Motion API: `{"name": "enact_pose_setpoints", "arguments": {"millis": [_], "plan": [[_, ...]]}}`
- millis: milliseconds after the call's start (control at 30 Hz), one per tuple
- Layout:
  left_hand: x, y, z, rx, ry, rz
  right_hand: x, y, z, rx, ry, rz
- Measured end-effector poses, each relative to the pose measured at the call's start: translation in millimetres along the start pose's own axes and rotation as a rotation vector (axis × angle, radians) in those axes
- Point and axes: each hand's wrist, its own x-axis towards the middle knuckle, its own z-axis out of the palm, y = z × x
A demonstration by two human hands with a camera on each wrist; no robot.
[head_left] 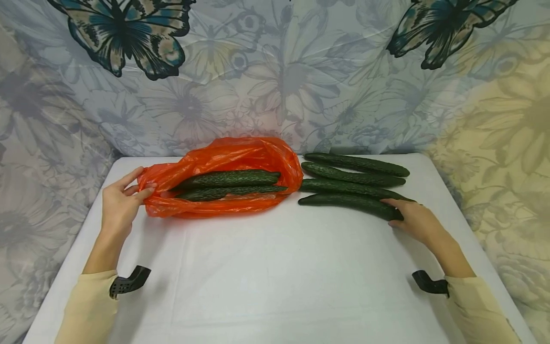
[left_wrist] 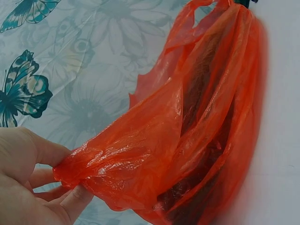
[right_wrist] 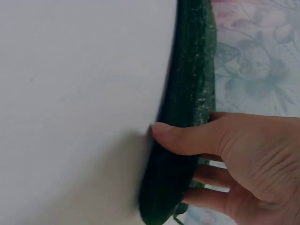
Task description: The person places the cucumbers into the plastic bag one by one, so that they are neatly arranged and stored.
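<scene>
On the left of the table, my left hand (head_left: 117, 208) pinches the gathered end of an orange plastic bag (head_left: 240, 154) between thumb and fingers. Two dark green cucumbers (head_left: 232, 179) lie inside the bag, showing through its mouth, which faces right. In the left wrist view the bunched plastic (left_wrist: 75, 171) sits at the fingertips. To the right, my right hand (head_left: 416, 220) grips the right end of the nearest loose cucumber (head_left: 343, 201), thumb on the near side, as the right wrist view also shows. Three more cucumbers (head_left: 356, 162) lie behind it, roughly parallel.
A white-covered table (head_left: 266, 267) carries everything. Behind it hangs a patterned cloth (head_left: 283, 91) with flowers and butterflies, close to the table's back edge. Black wrist mounts (head_left: 131, 282) stick out from both sleeves.
</scene>
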Motion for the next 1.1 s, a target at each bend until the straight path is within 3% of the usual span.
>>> {"name": "enact_pose_setpoints", "arguments": {"millis": [100, 267, 600, 767, 933, 1100], "plan": [[0.3, 0.3, 0.4, 0.062, 0.000, -0.010, -1.5, -1, -2, 0.074, 0.001, -0.048], [0.1, 0.4, 1.8, 0.078, 0.004, -0.007, -6.4, 3, -7, 0.278, -0.018, -0.105], [-1.6, 2.8, 5.0, 0.119, -0.001, 0.009, -13.9, 6, -7, 0.511, -0.069, -0.115], [-1.8, 2.5, 3.5, 0.117, -0.005, 0.008, -12.1, -6, -17, 0.518, -0.004, -0.115], [-2.2, 3.7, -1.2, 0.054, -0.006, 0.003, -9.0, -21, -34, 0.496, 0.071, -0.080], [-4.4, 3.2, -4.5, 0.019, 0.001, -0.001, -0.6, -35, -47, 0.487, 0.120, -0.132]]}}
